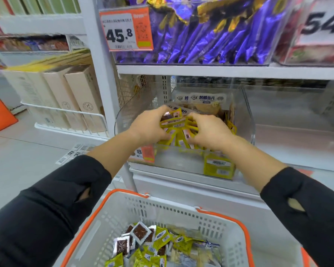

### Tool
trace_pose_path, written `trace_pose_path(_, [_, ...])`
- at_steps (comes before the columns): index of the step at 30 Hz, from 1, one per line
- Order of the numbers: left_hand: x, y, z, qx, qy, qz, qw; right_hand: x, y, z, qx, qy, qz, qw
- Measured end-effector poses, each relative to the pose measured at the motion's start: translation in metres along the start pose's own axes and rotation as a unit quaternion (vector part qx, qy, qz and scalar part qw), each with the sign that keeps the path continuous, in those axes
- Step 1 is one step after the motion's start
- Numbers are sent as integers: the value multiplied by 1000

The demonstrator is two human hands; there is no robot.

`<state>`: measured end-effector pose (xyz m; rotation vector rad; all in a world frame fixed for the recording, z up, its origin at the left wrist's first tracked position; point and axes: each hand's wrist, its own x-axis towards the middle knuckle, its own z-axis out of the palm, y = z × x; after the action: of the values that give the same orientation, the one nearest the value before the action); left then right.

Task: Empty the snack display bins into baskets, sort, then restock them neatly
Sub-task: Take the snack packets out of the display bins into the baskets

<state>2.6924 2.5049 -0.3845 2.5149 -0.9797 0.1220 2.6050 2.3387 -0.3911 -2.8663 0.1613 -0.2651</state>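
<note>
Both hands reach into a clear plastic display bin (247, 116) on the lower shelf. My left hand (150, 128) and my right hand (208, 132) together grip a bunch of small yellow snack packets (178, 125) between them, just above the bin's front. One more yellow packet (219, 167) lies low in the bin, and larger fish-slice bags (208, 99) stand at its back. Below me, a white basket with an orange rim (228, 218) holds several yellow packets (162, 237) and brown square packets (140, 233).
A second clear bin (297, 120) stands to the right. The shelf above carries a bin of purple bags (210, 35) with an orange 45.8 price tag (126, 29). Cream boxes (73, 97) fill a wire rack at left. An orange object (0, 116) sits on the floor.
</note>
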Motion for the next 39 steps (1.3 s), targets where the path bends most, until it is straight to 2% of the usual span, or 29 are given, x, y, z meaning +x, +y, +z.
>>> trace_pose_path(4, [-28, 27, -33, -22, 64, 38, 997, -30, -12, -32, -22, 114, -36, 993])
trace_pose_path(10, [-106, 46, -63, -91, 48, 41, 994, -97, -47, -56, -41, 98, -76, 991])
trace_pose_path(12, [-133, 42, -57, -99, 5, 21, 995, -119, -56, -44, -15, 61, -79, 995])
trace_pose_path(16, [-169, 20, -19, -10, -106, -16, 994, -146, -59, 9, 63, -90, -47, 993])
trace_pose_path(21, [-193, -11, 48, 26, -266, -38, 963, -164, -47, 76, 73, -252, -52, 964])
trace_pose_path(23, [-199, -18, 65, 3, -321, -62, 945, -160, -41, 73, 58, -275, -63, 958])
trace_pose_path(26, [-188, -25, 67, -19, -376, -51, 925, -137, -34, 40, 131, -204, -48, 969])
trace_pose_path(29, [-155, -18, 38, -93, -318, -27, 943, -110, -32, -7, 196, -47, -30, 979])
trace_pose_path(31, [-127, -8, 13, -156, -214, -19, 964, -89, -29, -36, 158, 20, -20, 987])
trace_pose_path(33, [-97, 3, -13, -224, -113, -29, 968, -66, -21, -55, 82, 17, 11, 996])
trace_pose_path(35, [-61, 8, -28, -208, -36, -33, 977, -38, -8, -57, 11, -30, 55, 998])
trace_pose_path(37, [-30, 6, -28, -122, -25, -36, 992, -12, 1, -48, -32, -84, 98, 991])
trace_pose_path(39, [-3, 3, -18, -35, -60, -48, 996, 11, 8, -36, -41, -109, 133, 984])
